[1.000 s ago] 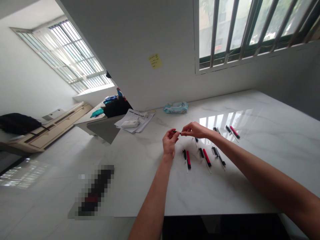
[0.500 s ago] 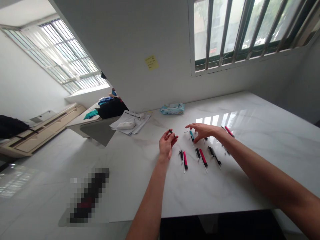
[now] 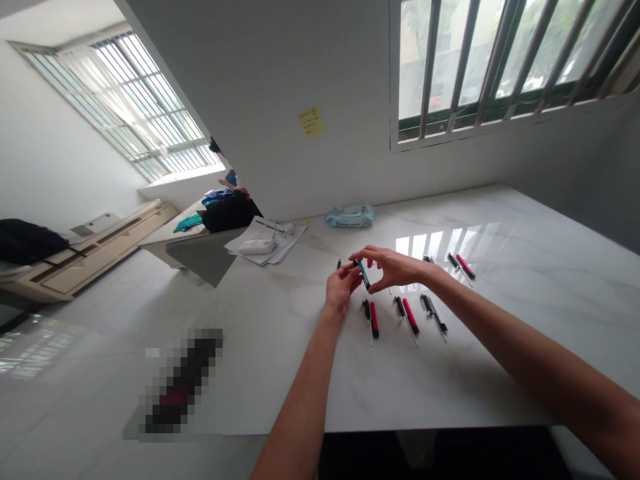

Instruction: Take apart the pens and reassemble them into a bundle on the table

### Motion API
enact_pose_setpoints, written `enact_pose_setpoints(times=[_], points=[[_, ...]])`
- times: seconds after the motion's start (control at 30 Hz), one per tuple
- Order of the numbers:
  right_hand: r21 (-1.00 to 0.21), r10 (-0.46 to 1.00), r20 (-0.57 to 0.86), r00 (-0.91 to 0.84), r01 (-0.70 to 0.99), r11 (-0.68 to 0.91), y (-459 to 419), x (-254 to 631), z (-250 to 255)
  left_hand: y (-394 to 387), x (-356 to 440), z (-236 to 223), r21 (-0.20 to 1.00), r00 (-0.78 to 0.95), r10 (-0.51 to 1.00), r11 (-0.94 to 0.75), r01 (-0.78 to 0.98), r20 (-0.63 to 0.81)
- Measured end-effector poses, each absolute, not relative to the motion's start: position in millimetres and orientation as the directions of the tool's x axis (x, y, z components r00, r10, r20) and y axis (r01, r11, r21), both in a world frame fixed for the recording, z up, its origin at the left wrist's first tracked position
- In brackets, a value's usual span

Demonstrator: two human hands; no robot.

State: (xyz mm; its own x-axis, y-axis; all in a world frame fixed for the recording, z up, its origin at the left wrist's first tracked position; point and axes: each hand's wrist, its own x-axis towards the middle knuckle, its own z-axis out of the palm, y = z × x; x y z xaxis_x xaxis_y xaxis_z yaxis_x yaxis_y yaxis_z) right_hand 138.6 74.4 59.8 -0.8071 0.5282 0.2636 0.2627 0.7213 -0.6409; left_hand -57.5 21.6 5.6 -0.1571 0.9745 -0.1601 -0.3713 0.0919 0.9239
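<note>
My right hand (image 3: 393,267) is closed on a teal-and-black pen barrel (image 3: 364,275), its thumb at the lower end and its fingertips at the upper. My left hand (image 3: 342,288) is curled beside it, fingertips at the barrel's left side. A small black pen part (image 3: 339,263) pokes out above the left fingers. To the right of the hands lie pens taken apart: a red barrel (image 3: 375,320) next to a black part, another red barrel (image 3: 411,316), a dark grey barrel (image 3: 439,315) and, farther back, a third red barrel (image 3: 466,267). Thin white refills lie beside them.
A blue wipes pack (image 3: 350,217) lies near the wall. Papers (image 3: 285,247) with a white device (image 3: 257,247) on top are at the back left. The marble table's (image 3: 400,393) front edge runs below my forearms. A barred window (image 3: 475,73) is at the upper right.
My right hand came away from the left, reached right to the teal barrel on the table, and brought it back to the left hand. The left hand stays roughly in place.
</note>
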Motion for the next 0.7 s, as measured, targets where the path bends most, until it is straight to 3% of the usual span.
enact_pose_setpoints(times=[0.2, 0.43, 0.7], points=[[-0.668, 0.58, 0.276, -0.766, 0.282, 0.689, 78.4, 137.2, 50.4, 23.1, -60.5, 4.2, 0.932, -0.153, 0.98, 0.068, -0.357, -0.13], [-0.493, 0.712, 0.048, -0.701, 0.603, 0.627, 108.6, 160.6, 31.4, 25.1, -61.6, 5.8, 0.931, -0.173, 0.98, 0.026, -0.364, -0.095], [-0.555, 0.738, 0.101, -0.667, 0.578, 0.598, 109.6, 153.3, 19.0, 24.7, -61.6, 6.3, 0.931, -0.193, 0.98, -0.026, -0.364, -0.048]])
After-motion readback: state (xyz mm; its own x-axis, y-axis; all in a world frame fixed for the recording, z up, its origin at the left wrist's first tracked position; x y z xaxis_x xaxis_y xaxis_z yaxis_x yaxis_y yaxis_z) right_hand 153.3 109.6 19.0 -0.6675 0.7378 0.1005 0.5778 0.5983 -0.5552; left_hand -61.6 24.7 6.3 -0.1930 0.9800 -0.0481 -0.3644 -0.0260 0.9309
